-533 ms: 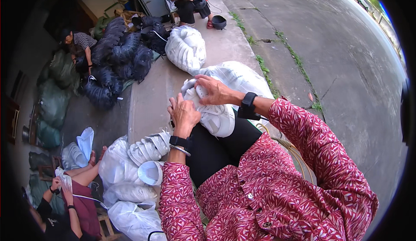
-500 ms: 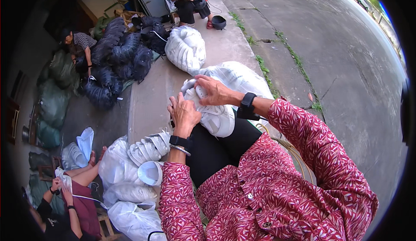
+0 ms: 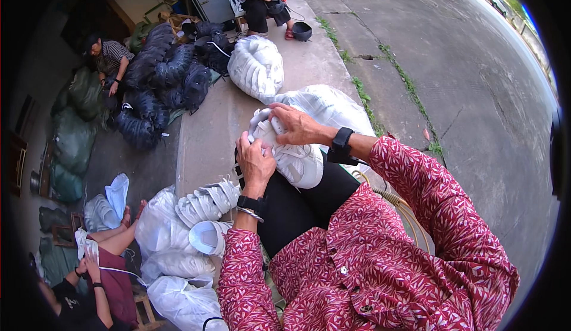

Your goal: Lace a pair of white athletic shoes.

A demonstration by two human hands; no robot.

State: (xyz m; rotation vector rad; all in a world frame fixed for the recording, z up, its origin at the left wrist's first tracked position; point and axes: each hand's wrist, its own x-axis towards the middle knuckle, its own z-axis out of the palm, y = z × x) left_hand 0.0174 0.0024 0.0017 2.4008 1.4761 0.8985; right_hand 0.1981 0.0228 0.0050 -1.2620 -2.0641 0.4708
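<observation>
A: Which things are around the work?
B: The largest is the grey yard (image 3: 452, 99), filling the right side of the frame. In the upper left there is a heap of black shoe parts (image 3: 153, 72). A white bundle (image 3: 257, 69) stands at upper centre, and a plastic bag (image 3: 327, 106) lies just beyond the hands. At lower left I see a row of white shoe parts (image 3: 205, 203); near the top, a black bowl (image 3: 302, 32).

A: And the white shoe (image 3: 304, 167)?
B: It is at the centre, above the dark trousers (image 3: 285, 212), its rounded, mesh-like end toward the bottom. The two hands cover part of it. The right hand (image 3: 297, 125) grips its upper part with bent fingers. The left hand (image 3: 257, 163) is curled at its left edge; whether it pinches something, I cannot tell.

A: What is different from half a second ago?
B: The left fingers are more bent, and more of the shoe's upper end is uncovered.
</observation>
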